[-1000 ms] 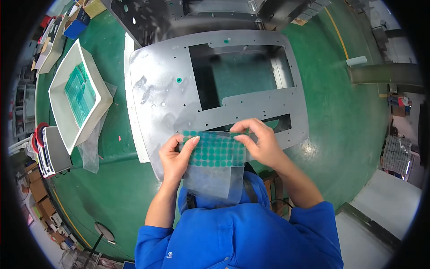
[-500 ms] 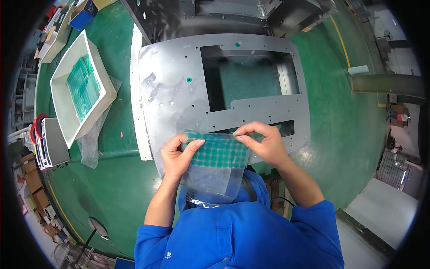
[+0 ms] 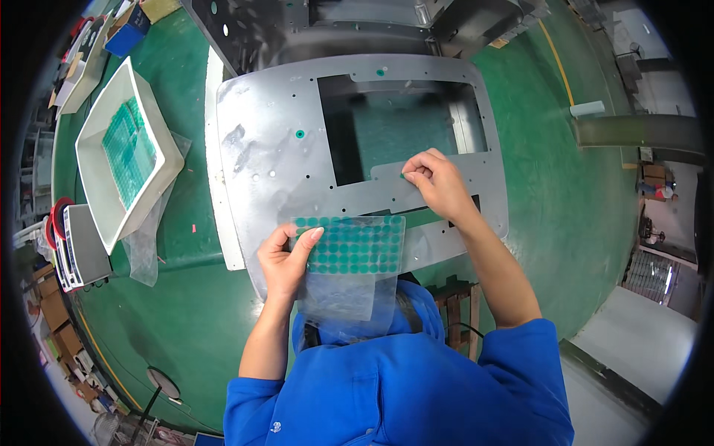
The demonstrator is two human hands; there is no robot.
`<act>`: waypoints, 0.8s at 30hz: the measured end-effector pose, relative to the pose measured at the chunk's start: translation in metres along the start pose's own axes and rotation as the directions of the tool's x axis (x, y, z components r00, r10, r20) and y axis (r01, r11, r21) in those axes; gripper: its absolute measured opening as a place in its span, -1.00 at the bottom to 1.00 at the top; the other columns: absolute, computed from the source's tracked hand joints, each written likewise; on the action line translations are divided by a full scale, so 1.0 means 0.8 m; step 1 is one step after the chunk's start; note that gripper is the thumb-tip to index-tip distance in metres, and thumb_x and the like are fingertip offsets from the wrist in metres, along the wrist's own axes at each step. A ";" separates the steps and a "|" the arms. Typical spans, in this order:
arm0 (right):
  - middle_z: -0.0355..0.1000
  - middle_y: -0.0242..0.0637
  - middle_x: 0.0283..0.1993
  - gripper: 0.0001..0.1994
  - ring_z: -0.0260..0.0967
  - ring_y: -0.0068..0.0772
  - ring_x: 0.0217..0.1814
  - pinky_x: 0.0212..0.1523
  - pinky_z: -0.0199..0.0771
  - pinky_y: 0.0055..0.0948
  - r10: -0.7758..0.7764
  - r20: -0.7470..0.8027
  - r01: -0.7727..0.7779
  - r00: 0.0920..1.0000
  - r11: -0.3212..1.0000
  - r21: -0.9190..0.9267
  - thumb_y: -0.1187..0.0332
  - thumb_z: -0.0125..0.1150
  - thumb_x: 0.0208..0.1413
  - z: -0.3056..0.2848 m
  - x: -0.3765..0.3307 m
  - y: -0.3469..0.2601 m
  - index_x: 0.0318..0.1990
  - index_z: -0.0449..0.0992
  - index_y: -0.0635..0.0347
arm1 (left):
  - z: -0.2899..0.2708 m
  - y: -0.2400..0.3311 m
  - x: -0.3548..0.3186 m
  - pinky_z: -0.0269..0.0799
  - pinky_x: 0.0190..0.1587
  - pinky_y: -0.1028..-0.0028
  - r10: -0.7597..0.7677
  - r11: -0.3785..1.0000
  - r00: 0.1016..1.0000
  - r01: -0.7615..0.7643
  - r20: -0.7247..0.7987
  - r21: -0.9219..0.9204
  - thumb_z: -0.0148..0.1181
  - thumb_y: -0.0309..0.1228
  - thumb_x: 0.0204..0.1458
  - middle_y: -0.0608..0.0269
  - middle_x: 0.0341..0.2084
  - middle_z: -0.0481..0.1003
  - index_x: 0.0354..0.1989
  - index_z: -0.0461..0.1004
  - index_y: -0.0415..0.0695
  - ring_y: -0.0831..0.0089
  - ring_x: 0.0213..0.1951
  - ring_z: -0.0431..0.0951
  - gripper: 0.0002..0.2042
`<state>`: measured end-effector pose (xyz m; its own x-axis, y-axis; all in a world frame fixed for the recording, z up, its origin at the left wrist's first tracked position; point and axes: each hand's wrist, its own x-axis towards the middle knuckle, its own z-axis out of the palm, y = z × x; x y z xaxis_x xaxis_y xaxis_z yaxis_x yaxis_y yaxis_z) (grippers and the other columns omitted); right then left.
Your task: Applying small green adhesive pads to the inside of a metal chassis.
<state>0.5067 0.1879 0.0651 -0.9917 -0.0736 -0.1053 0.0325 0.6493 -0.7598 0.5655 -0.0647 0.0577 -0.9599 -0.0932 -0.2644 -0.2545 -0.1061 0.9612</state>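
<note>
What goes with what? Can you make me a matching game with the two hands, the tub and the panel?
1. Left hand
2. Tub
3. Right hand
4. Panel

A. grey, with holes in it
B. holding the dotted sheet
C. white, with green sheets inside
D. fingertips in a pinch, over the panel

Pairs: 1-B, 2-C, 3-D, 4-A

no text or numbers are legible

A clear sheet (image 3: pixel 352 248), dotted green in rows, hangs near the grey panel (image 3: pixel 268 167) — one green dot (image 3: pixel 403 175) over that panel.
</note>
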 end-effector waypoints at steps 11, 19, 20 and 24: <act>0.25 -0.34 -0.48 -0.96 0.20 -0.53 -0.52 -0.43 0.25 -0.56 0.006 -0.026 -0.008 1.000 0.995 -0.100 0.50 0.10 -0.14 0.005 0.003 0.001 -0.47 0.44 0.25 | -0.002 -0.003 0.000 0.24 -0.41 0.72 -0.022 0.999 1.000 0.021 -0.010 -0.042 0.26 -0.53 -0.18 0.39 -0.56 0.45 -0.51 0.44 -0.25 0.73 -0.49 0.34 -0.89; 0.31 -0.32 -0.40 -0.95 0.26 -0.26 -0.28 -0.27 0.27 -0.35 0.093 -0.007 -0.093 0.996 0.984 -0.151 0.40 0.09 -0.11 0.005 0.004 -0.004 -0.49 0.44 0.15 | 0.001 -0.001 0.000 0.24 -0.41 0.72 -0.025 0.998 1.000 0.024 -0.015 -0.057 0.25 -0.53 -0.17 0.39 -0.56 0.45 -0.50 0.44 -0.25 0.73 -0.49 0.34 -0.89; 0.31 -0.32 -0.40 -0.95 0.27 -0.26 -0.28 -0.27 0.27 -0.34 0.087 -0.010 -0.088 0.996 0.984 -0.154 0.40 0.09 -0.12 0.005 0.004 -0.004 -0.49 0.43 0.15 | 0.001 -0.001 0.000 0.23 -0.42 0.72 -0.019 0.999 1.000 0.018 -0.017 -0.042 0.25 -0.53 -0.17 0.40 -0.56 0.45 -0.50 0.44 -0.25 0.73 -0.50 0.34 -0.89; 0.28 -0.34 -0.46 -0.95 0.23 -0.41 -0.44 -0.38 0.26 -0.46 -0.003 -0.058 -0.009 0.998 0.981 -0.192 0.45 0.12 -0.14 0.008 0.002 -0.001 -0.48 0.44 0.20 | 0.001 -0.002 0.000 0.23 -0.43 0.73 -0.011 1.000 1.000 0.010 -0.022 -0.017 0.26 -0.52 -0.17 0.40 -0.57 0.45 -0.51 0.45 -0.24 0.74 -0.50 0.33 -0.89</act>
<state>0.5060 0.1827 0.0612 -0.9974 -0.0308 -0.0656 0.0167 0.7831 -0.6217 0.5655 -0.0635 0.0559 -0.9544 -0.1133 -0.2763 -0.2623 -0.1243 0.9569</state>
